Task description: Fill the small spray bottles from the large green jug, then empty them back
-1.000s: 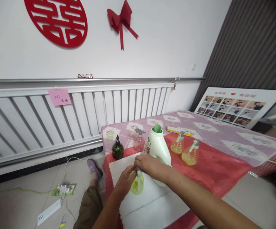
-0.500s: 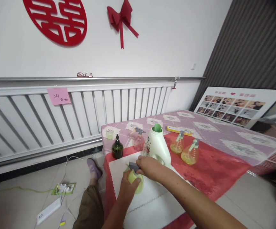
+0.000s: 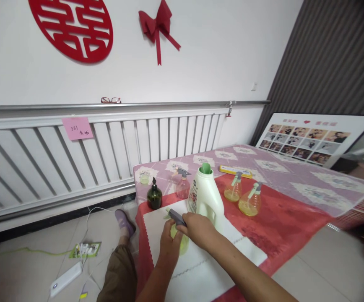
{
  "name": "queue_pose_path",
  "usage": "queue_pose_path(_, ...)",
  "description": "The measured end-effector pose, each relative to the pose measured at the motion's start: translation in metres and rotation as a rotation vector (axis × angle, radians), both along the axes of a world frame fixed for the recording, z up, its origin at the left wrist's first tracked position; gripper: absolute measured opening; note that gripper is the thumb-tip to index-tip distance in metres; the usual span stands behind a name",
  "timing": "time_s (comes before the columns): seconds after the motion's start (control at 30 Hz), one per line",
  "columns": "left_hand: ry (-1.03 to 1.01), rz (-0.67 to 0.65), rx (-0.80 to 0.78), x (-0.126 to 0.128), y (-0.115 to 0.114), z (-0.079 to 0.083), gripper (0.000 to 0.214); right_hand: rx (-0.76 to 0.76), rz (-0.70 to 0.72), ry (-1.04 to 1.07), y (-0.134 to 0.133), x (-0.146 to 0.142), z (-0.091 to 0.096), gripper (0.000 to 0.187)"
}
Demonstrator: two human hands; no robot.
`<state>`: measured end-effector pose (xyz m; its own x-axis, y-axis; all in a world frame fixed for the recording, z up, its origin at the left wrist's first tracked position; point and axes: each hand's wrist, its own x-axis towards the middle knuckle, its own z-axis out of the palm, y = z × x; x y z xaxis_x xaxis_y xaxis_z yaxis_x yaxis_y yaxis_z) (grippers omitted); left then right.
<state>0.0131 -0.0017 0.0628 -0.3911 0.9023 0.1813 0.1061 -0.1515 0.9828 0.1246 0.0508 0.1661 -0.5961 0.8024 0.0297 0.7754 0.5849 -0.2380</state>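
Observation:
A yellow-green spray bottle (image 3: 184, 245) stands on the white cloth in front of me. My left hand (image 3: 169, 240) is closed around its upper part, near the neck. My right hand (image 3: 198, 228) grips the grey spray head (image 3: 177, 217) on top, which points away to the left. Just behind my right hand is a pale green detergent jug (image 3: 211, 193) with a green pouring spout. A dark green pump bottle (image 3: 154, 196) and a pink spray bottle (image 3: 182, 187) are beyond my hands. Whether the spray head is seated on the bottle is hidden by my fingers.
Two spray bottles with yellow liquid, one (image 3: 232, 192) and another (image 3: 250, 204), stand on the red cloth (image 3: 282, 218). A yellow-edged flat box (image 3: 235, 171) lies behind them. A small clear cup (image 3: 144, 179) sits at the back left. Cables and a white power bank (image 3: 65, 279) lie on the floor.
My left hand has shifted up from the bottle's body toward its neck. The grey spray head has turned and now slants up to the left, with my right hand still on it.

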Motion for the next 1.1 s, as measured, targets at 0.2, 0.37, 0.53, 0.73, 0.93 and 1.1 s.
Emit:
queue_pose_path(0.2,0.081,-0.029,0.010,-0.002,0.001,-0.008,0.037,-0.119,-0.027,0.322,-0.005,0.011,-0.015,0.014)
queue_pose_path(0.37,0.100,-0.052,-0.011,-0.003,0.003,-0.014,0.044,-0.291,0.015,0.595,-0.008,0.011,-0.032,0.036)
queue_pose_path(0.53,0.101,-0.054,-0.010,-0.003,0.004,-0.017,0.045,-0.387,-0.046,0.782,-0.008,0.005,-0.052,0.040)
queue_pose_path(0.73,0.090,-0.016,-0.039,0.000,0.002,-0.023,0.050,-0.343,-0.108,0.883,-0.009,-0.002,-0.069,0.032)
queue_pose_path(0.93,0.109,-0.029,-0.004,-0.001,0.002,-0.026,0.049,-0.228,-0.169,0.915,-0.015,-0.011,-0.073,0.022)
queue_pose_path(1.1,0.102,0.004,0.021,-0.001,0.004,-0.032,0.048,-0.153,-0.250,0.935,-0.020,-0.018,-0.076,0.016)
